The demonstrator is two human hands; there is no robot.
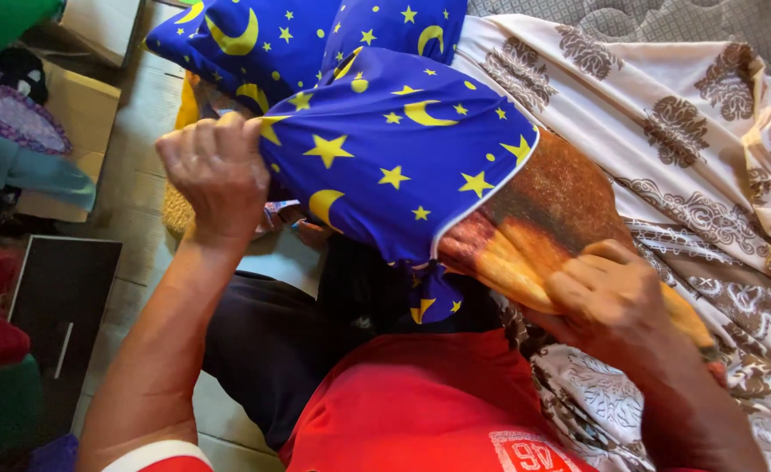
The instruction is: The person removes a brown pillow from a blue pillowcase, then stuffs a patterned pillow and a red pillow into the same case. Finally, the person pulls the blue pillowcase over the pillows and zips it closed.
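Note:
A blue pillowcase [394, 157] printed with yellow stars and moons is pulled partway over an orange-brown pillow [542, 227]. My left hand [215, 170] grips the open edge of the pillowcase at its left side, fingers closed on the fabric. My right hand [608, 297] clutches the exposed end of the pillow, lower right. The pillow's far end is hidden inside the case. More blue star fabric [272, 35] lies beyond, at the top.
A cream sheet with brown floral pattern [682, 131] covers the bed on the right. At left are a cardboard box [84, 109], piled clothes [10, 114] and a dark flat panel [62, 297] on the wooden floor. My red shirt and dark trousers fill the bottom.

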